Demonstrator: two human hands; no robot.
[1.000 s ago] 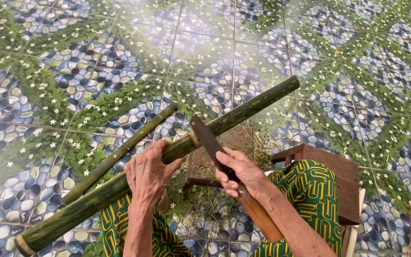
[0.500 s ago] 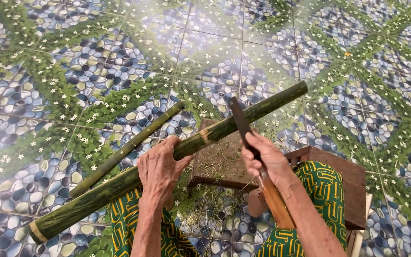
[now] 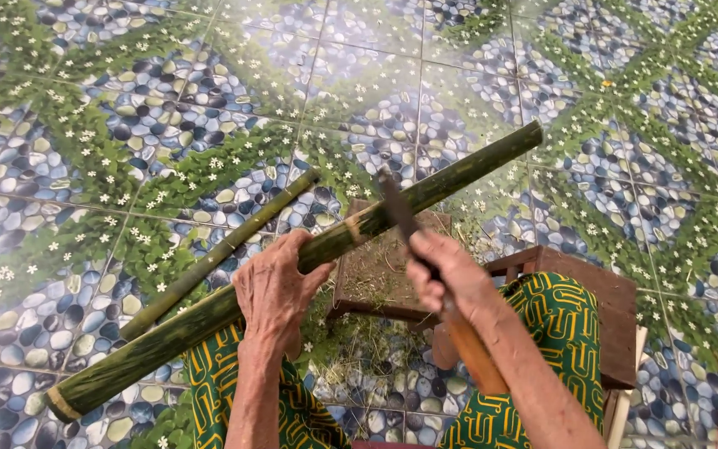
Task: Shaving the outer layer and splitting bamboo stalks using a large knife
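Observation:
A long thick green bamboo pole (image 3: 450,177) runs diagonally from lower left to upper right across my lap. My left hand (image 3: 272,291) grips it near the middle. My right hand (image 3: 442,270) is closed on a big knife (image 3: 398,208) with a dark blade and a brown wooden handle. The blade lies across the pole just right of a pale node ring. Below the pole stands a small wooden block (image 3: 384,274) covered with green shavings.
A thinner green bamboo stick (image 3: 218,254) lies on the patterned pebble-and-flower tiled floor (image 3: 168,108), left of the thick pole. A brown wooden stool (image 3: 600,308) sits beside my right knee. Green shavings litter the floor between my legs in green-yellow patterned cloth.
The knife rose off the pole and swung right, then came back down onto the pole near the node. My left hand kept its grip; the pole shifted slightly.

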